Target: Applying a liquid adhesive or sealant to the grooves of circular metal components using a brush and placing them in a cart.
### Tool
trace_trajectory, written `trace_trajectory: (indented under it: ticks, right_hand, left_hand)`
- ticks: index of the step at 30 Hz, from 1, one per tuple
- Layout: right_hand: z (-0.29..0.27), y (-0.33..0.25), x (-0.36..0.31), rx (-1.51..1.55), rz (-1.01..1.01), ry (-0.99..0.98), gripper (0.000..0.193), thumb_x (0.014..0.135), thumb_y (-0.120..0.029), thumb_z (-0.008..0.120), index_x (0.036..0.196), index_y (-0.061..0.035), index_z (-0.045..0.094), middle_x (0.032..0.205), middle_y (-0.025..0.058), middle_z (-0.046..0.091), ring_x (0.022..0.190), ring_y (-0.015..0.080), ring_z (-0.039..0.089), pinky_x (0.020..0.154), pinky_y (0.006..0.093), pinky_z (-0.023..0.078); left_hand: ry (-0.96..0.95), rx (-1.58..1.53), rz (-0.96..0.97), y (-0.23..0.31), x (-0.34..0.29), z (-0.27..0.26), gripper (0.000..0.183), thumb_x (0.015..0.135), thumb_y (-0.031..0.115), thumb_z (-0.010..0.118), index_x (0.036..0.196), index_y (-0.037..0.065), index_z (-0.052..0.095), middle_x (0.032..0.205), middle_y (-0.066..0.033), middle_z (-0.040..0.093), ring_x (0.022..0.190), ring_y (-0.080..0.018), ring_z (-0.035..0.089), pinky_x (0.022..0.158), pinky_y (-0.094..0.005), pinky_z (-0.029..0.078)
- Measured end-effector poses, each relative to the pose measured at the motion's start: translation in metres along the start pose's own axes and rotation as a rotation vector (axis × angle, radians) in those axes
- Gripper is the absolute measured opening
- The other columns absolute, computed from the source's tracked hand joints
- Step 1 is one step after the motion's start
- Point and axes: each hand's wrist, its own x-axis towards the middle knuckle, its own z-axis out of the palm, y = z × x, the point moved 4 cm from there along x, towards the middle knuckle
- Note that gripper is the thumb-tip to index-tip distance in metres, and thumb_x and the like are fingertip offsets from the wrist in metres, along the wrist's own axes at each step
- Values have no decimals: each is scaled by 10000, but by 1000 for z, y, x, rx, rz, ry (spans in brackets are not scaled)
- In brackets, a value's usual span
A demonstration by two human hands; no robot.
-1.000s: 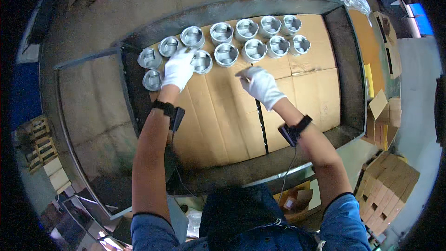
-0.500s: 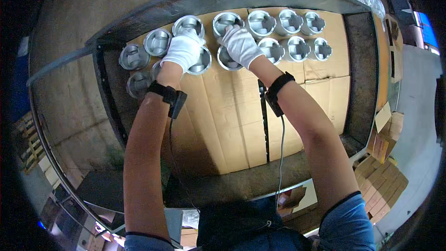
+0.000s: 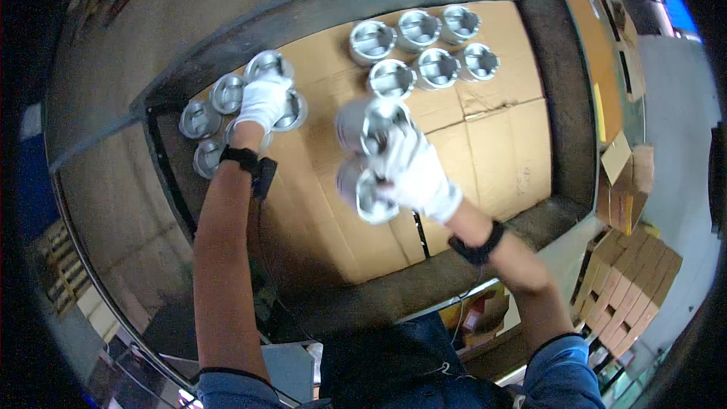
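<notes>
Two silver metal pistons, an upper piston [image 3: 388, 123] and a lower piston [image 3: 372, 201], are gripped side by side in my right hand [image 3: 418, 168], in a white glove and blurred by motion. They are over the middle of the cardboard [image 3: 337, 235], open ends facing up. At the left, my white-gloved left hand [image 3: 263, 102] is closed on the neighbouring walls of a far piston [image 3: 266, 65] and a near piston [image 3: 291, 111]; its fingertips are partly hidden. Several more pistons [image 3: 227, 94] stand beside and under this hand.
Two rows of pistons [image 3: 438, 68] stand at the far right of the cardboard. A dark raised metal rim [image 3: 541, 76] surrounds it. Thin cables hang from the black wrist straps [image 3: 477, 244]. Stacked wood-coloured boards [image 3: 632, 280] lie outside on the right, near a metal rail [image 3: 83, 265] on the left.
My right hand has taken two pistons out of the right group and brought them nearer to me. My left hand stays at the left group. The whole view has shifted.
</notes>
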Motion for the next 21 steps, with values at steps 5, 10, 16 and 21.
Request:
trace_trajectory:
  ticks: [5,10,16,21]
  right_hand:
    - [-84,-45,-127,238,509,47,399,570,-395,781,931,-238,718,1050,143,551,967,360,547,797,452,495]
    - [-124,-98,-251,77,852,222,337,550,-325,749,876,-242,740,988,141,552,927,350,556,769,436,505]
    - [-167,-168,-397,265,1274,442,329,584,-309,739,906,-246,720,981,120,619,916,343,611,786,432,530]
    - [-155,-254,-539,157,1490,705,370,601,-284,706,959,-189,716,959,150,596,895,358,600,775,454,523]
  left_hand:
    - [200,110,258,55,-84,-24,171,833,257,578,938,159,673,871,-129,667,835,-322,653,734,-448,525]
    - [23,22,263,130,-219,-66,289,785,237,572,1039,243,710,931,-136,690,900,-325,657,853,-419,526]
    - [-142,-6,431,255,-388,-58,410,688,271,681,1087,173,679,1008,-92,685,940,-307,645,862,-414,511]
    - [-57,236,917,372,-517,-25,255,720,194,620,948,139,721,892,-141,686,840,-330,653,762,-434,533]
